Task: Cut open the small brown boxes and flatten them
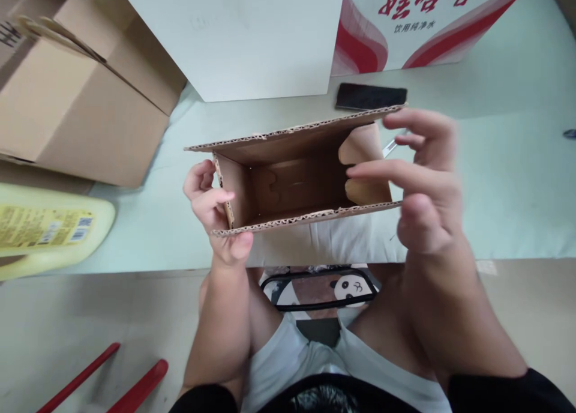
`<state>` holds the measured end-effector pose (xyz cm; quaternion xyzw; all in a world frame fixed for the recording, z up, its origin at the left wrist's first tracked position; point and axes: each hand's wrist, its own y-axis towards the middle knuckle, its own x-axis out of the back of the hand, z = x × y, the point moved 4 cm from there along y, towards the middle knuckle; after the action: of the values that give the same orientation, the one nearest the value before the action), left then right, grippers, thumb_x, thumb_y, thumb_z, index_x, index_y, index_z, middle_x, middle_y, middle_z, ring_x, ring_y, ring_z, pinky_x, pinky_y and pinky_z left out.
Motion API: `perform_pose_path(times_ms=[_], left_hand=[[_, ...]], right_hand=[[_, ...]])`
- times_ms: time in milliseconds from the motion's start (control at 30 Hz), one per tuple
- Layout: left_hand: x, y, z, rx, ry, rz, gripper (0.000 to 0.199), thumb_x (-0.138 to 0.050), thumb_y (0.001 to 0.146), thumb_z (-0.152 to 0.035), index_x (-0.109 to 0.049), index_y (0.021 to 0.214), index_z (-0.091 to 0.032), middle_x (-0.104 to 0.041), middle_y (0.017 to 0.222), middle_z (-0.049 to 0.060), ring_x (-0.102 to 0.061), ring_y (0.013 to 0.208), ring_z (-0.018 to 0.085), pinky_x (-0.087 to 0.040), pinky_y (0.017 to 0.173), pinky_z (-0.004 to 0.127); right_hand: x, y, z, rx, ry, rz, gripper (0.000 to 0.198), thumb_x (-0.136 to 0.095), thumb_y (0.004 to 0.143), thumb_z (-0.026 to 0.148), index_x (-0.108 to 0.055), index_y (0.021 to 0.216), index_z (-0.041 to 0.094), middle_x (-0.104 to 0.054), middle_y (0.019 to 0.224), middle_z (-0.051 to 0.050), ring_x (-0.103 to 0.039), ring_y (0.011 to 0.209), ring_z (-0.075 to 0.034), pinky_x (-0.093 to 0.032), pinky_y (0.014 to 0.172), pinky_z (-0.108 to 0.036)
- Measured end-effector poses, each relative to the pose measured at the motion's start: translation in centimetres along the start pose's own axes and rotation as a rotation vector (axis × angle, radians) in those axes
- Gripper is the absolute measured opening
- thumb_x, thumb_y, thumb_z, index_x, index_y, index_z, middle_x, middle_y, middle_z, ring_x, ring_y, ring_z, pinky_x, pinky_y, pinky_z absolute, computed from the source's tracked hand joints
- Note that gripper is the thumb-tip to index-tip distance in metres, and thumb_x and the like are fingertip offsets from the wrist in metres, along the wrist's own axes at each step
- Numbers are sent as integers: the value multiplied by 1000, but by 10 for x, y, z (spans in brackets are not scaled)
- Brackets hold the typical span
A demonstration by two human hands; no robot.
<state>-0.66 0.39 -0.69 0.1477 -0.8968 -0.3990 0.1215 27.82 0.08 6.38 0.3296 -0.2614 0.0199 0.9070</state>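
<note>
An open cardboard box [292, 215], long and narrow, is held over the table edge with its opening facing me. My left hand [220, 209] grips its left end, the thumb at the near corner and fingers along the left wall. At the right end, the fingers of my right hand [425, 173] are spread apart. One fingertip reaches in beside two small rounded flaps [365, 144], and the index finger is near the far right corner. Whether these fingers touch the cardboard is hard to tell. Inside, the box shows bare brown walls.
A black phone [371, 96] lies behind the box, near a white carton [270, 41] and a red-and-white printed carton [414, 29]. Brown cardboard boxes [103, 113] stand at left, above a pale yellow bottle [54, 227]. A thin metallic tool [390, 147] shows partly behind my right hand.
</note>
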Motion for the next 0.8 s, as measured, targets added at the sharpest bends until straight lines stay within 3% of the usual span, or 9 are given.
perform_pose_path(times_ms=[100,233,367,467,567,700,800], left_hand=[[0,1,-1,-33,62,14,59,-61,70,-83,-55,104,-35,-48,135,4,-51,134,35,-38,119,59],[-1,1,-1,-94,69,36,56,-57,74,-80,-54,109,-37,-49,134,4,-50,135,34,-40,117,58],[0,-1,0,-61,115,17,62,-56,69,-87,-52,102,-34,-49,134,4,-51,133,34,-40,117,59],[-1,-2,-1,33,75,-42,62,-61,64,-86,-53,95,-33,-49,132,4,-51,134,34,-37,120,58],[-4,-2,-7,95,-21,-81,56,-69,63,-78,-54,93,-33,-50,133,3,-49,137,35,-34,123,57],[-7,2,-13,124,-88,-109,54,-74,63,-72,-52,92,-33,-51,130,2,-49,138,34,-36,120,55],[-7,4,-14,145,-77,-134,57,-74,62,-74,-50,93,-33,-53,123,2,-53,132,34,-38,118,55]], right_hand=[[-4,1,-6,78,-67,20,57,-33,102,64,-81,98,33,-55,143,-4,-48,142,-39,-37,122,-64],[-5,0,-11,52,-142,3,59,-30,103,61,-82,99,34,-58,143,-5,-48,142,-39,-41,119,-64],[-4,-1,-7,-15,-139,8,64,-22,105,60,-80,99,34,-53,146,-2,-46,146,-34,-37,124,-58],[-7,-3,-9,-107,-31,-3,64,-23,101,71,-73,89,32,-51,141,-1,-48,143,-32,-39,124,-52],[-11,-5,-15,-171,145,-123,64,-28,95,80,-66,83,30,-51,130,-5,-52,134,-32,-43,121,-51],[-19,-6,-21,-222,284,-200,62,-26,94,79,-57,82,27,-50,122,-7,-52,133,-33,-37,125,-54],[-18,-6,-19,-250,407,-278,55,-30,91,77,-58,92,30,-51,130,-5,-53,134,-32,-45,119,-53]])
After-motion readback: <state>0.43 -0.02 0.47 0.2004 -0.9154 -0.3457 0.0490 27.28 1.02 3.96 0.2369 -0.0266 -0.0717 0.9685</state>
